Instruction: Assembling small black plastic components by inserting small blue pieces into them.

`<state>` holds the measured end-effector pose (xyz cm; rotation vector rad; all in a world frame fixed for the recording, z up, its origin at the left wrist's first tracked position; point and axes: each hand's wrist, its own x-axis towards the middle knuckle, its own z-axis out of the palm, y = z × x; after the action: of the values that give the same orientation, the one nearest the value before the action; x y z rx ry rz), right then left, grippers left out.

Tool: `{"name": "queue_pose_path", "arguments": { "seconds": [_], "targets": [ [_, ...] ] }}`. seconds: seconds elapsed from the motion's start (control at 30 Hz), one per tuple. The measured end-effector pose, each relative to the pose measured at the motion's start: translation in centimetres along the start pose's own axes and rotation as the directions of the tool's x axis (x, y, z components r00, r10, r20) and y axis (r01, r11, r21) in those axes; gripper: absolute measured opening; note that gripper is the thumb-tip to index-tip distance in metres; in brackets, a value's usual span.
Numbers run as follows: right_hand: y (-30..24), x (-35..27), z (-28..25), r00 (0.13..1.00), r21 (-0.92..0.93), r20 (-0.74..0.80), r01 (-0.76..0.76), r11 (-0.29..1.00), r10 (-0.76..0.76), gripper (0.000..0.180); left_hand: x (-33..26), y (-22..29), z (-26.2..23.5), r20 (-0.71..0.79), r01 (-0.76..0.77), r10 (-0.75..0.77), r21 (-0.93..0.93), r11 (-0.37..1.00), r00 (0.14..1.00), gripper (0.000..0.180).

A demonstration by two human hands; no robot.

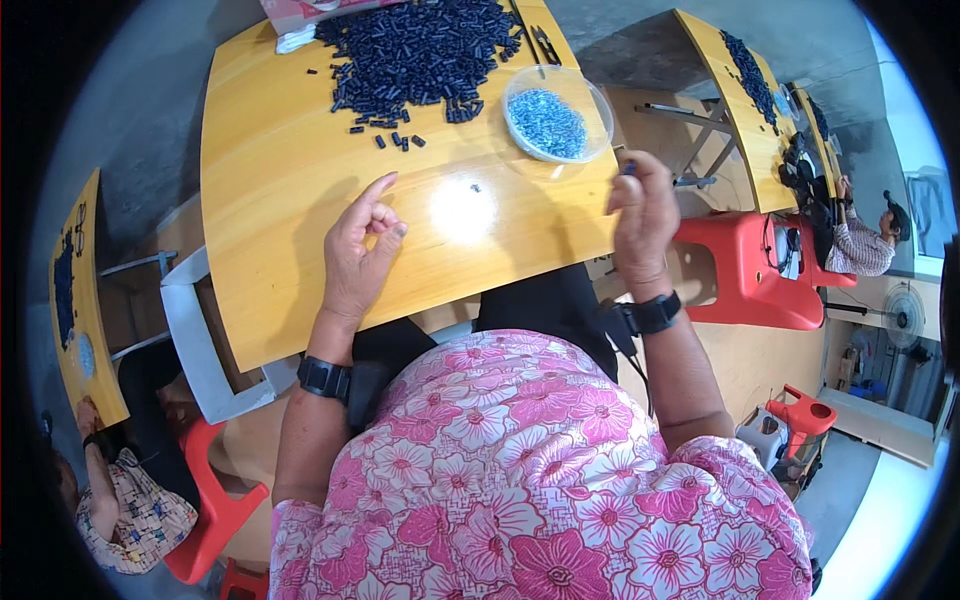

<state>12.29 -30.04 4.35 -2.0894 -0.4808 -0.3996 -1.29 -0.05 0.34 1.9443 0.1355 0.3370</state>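
Observation:
My left hand [364, 248] hovers over the near left part of the wooden table [290, 190]. Its index finger points outward, the thumb stands apart, and nothing shows between them. At the table's right edge, my right hand [645, 220] pinches a small dark piece [628, 168] between thumb and fingers. Just beyond that hand is a round clear plastic tub [606, 118] holding many tiny blue pieces [546, 122]. A large heap of short black cylindrical pieces [420, 55] covers the far side. One tiny dark bit [476, 188] lies alone near the bright reflection.
A pair of snips [545, 45] lies at the far right, and a pink box [300, 12] stands at the far left. Red plastic stools [750, 270] are to the right. Other people [135, 510] sit at similar tables on both sides.

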Motion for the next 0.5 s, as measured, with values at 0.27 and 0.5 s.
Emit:
{"name": "queue_pose_path", "arguments": {
  "seconds": [0.27, 0.5],
  "targets": [
    [12.4, -2.7, -7.1, 0.999, -0.427, -0.009, -0.043, 0.903, 0.043, 0.022, 0.2, -0.4, 1.1, -0.050, -0.038, 0.037, -0.019, 0.999, 0.998, 0.049],
    [11.2, -2.5, -6.1, 0.960, -0.348, -0.047, -0.274, 0.897, 0.275, 0.022, 0.1, 0.3, 0.8, -0.040, -0.046, 0.048, 0.050, 0.998, 0.998, 0.046]
  ]
}}
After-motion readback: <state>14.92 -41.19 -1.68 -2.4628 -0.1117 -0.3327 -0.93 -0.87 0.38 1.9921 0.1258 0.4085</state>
